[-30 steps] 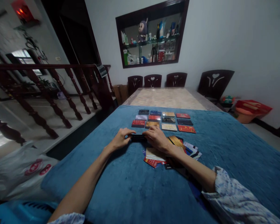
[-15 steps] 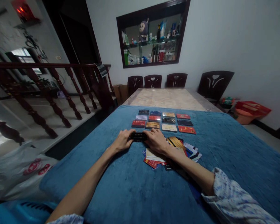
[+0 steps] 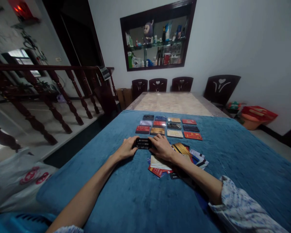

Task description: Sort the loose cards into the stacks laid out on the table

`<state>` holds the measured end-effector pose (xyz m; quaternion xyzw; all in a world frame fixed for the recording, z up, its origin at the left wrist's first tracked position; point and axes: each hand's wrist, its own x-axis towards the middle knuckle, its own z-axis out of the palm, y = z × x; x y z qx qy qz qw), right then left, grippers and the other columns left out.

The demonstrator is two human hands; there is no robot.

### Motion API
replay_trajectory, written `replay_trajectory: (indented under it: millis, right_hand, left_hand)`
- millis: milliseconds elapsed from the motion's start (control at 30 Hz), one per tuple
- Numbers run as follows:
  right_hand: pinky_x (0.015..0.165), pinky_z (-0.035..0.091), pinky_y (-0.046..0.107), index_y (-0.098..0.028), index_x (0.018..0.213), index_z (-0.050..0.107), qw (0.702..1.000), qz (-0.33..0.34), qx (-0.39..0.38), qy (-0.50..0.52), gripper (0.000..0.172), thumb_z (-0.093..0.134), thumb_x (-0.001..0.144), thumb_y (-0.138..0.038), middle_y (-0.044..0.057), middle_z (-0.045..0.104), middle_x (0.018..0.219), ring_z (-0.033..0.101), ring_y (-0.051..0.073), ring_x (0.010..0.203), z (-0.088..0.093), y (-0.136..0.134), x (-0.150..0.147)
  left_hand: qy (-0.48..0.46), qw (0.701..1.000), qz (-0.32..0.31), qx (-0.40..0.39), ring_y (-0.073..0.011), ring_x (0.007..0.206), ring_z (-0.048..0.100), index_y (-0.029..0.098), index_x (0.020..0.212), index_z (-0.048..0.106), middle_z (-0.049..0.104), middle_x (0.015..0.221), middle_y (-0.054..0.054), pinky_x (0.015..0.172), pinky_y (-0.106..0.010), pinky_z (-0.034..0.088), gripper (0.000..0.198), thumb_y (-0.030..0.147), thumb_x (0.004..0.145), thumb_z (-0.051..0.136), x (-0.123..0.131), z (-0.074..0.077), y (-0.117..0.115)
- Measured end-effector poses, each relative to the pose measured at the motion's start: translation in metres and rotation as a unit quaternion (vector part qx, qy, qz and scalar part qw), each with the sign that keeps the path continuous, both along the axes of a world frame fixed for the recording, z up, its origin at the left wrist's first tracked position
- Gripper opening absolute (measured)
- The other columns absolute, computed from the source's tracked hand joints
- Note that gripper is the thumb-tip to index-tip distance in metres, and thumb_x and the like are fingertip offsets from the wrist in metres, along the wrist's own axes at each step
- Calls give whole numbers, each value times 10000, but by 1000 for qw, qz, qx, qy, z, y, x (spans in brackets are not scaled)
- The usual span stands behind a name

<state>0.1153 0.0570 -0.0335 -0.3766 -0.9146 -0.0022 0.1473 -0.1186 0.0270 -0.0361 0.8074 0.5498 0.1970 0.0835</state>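
A black card with white print (image 3: 143, 143) lies at the near left of the laid-out cards, held at its two short ends. My left hand (image 3: 126, 148) grips its left end between thumb and fingers. My right hand (image 3: 161, 147) grips the right end the same way. Just beyond are three rows of cards, among them a red card (image 3: 143, 129), a gold card (image 3: 157, 131), a cream card (image 3: 175, 133) and an orange-red card (image 3: 193, 135). Under and around my right forearm a loose heap of mixed cards (image 3: 161, 162) is fanned out, partly hidden by the arm.
A blue cloth (image 3: 126, 200) covers the near part of the table; the bare stone-patterned top (image 3: 167, 102) shows beyond. Dark chairs (image 3: 181, 84) stand at the far end. A white plastic bag (image 3: 16, 181) is at the left, by a wooden railing (image 3: 50, 68).
The black card now faces the camera more clearly, its print easier to read. Both hands stay on its ends. The whole view has shifted slightly.
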Motion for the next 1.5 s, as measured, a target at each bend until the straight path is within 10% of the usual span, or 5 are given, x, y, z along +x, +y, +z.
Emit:
replay_trajectory:
  millis: [433, 900, 1500]
  right_hand:
    - [888, 367, 415, -159, 1318, 553, 1000, 7, -5, 1, 546, 702, 853, -404, 150, 641, 1170, 481, 305, 1141, -2, 8, 4]
    - [903, 373, 451, -182, 1302, 578, 999, -7, 38, -37, 521, 654, 870, -464, 164, 582, 1253, 450, 322, 1151, 18, 9, 6]
    - [827, 373, 401, -167, 1207, 647, 995, -4, 36, -93, 480, 650, 874, -513, 165, 585, 1185, 444, 322, 1111, 67, 66, 10]
  left_hand:
    - [-57, 998, -19, -14, -262, 1087, 613, 189, 1331, 536, 656, 1214, -111, 991, -443, 461, 591, 147, 759, 679, -3, -4, 4]
    - [85, 996, -40, -6, -292, 1182, 497, 215, 1277, 526, 545, 1287, -114, 989, -485, 385, 456, 233, 832, 625, 2, 31, 4]
    - [187, 980, -54, 44, -310, 1141, 485, 198, 1283, 532, 555, 1238, -132, 958, -493, 379, 462, 186, 826, 598, 15, 68, 67]
